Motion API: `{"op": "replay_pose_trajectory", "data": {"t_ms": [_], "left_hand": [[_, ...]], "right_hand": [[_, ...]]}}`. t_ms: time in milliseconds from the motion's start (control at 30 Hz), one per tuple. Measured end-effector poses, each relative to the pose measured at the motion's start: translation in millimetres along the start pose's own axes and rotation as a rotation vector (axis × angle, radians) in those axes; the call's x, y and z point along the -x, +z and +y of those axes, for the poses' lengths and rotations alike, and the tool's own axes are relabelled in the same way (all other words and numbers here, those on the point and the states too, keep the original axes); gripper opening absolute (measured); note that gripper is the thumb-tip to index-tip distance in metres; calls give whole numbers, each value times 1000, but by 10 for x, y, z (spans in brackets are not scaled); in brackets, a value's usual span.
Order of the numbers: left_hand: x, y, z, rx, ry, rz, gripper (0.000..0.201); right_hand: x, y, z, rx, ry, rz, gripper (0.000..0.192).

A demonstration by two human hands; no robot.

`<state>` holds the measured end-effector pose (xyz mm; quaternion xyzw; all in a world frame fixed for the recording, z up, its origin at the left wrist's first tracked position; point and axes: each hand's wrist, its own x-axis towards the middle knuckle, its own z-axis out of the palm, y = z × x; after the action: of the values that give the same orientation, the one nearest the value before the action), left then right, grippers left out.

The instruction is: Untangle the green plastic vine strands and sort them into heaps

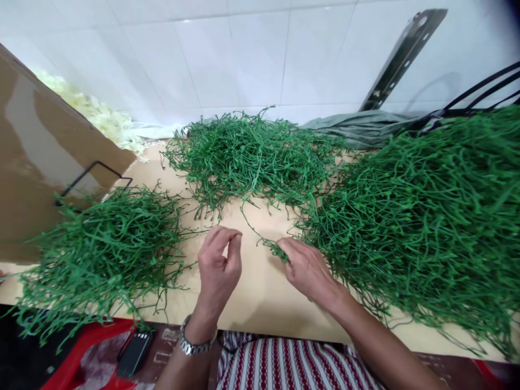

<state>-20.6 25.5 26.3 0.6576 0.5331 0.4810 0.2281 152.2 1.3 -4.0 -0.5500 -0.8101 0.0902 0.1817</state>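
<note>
Striped cloth [284,363] nearest. Left hand [219,268] empty, fingertips pinched together. Right hand [309,271] clamped on green stem [271,246] beside big stem pile [426,216].

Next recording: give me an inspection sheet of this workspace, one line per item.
Surface: tan tabletop, bare between the heaps.
Job's things: green plastic stems in three piles, left pile, middle pile, right pile.
Clutter: black phone; cardboard box; white petals; metal bracket.
Hands: left hand curled, holding nothing visible; right hand pinching a stem sprig.
Cables: nothing seen.
Surroundings: white tiled wall.
</note>
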Motion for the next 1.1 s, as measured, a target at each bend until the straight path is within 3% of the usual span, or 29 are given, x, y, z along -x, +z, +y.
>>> {"op": "replay_pose_trajectory", "data": {"t_ms": [100,167,233,367,467,600,700,933,1100], "left_hand": [[-105,-2,84,-153,299,-356,17],[-150,38,71,-179,302,-565,21],[-147,82,18,-153,209,-670,21],[-65,150,-94,57,47,-629,15],[-14,208,-124,143,28,-539,15],[30,292,-117,113,57,-519,17],[57,327,-112,126,53,-532,17],[62,285,-89,571,-335,-727,10],[78,231,-51,573,-361,-659,11]], "right_hand": [[9,20,-24,30,-83,30,31],[16,26,-20,34,-99,37,30],[21,27,-4,16,-79,29,28],[12,42,40,-209,5,-51,23],[-4,84,60,-538,107,-173,5],[-11,149,61,-998,207,-324,27],[-2,180,57,-1170,212,-351,41],[13,139,66,-1035,113,-328,51],[1,35,71,-919,84,-352,44]]}}
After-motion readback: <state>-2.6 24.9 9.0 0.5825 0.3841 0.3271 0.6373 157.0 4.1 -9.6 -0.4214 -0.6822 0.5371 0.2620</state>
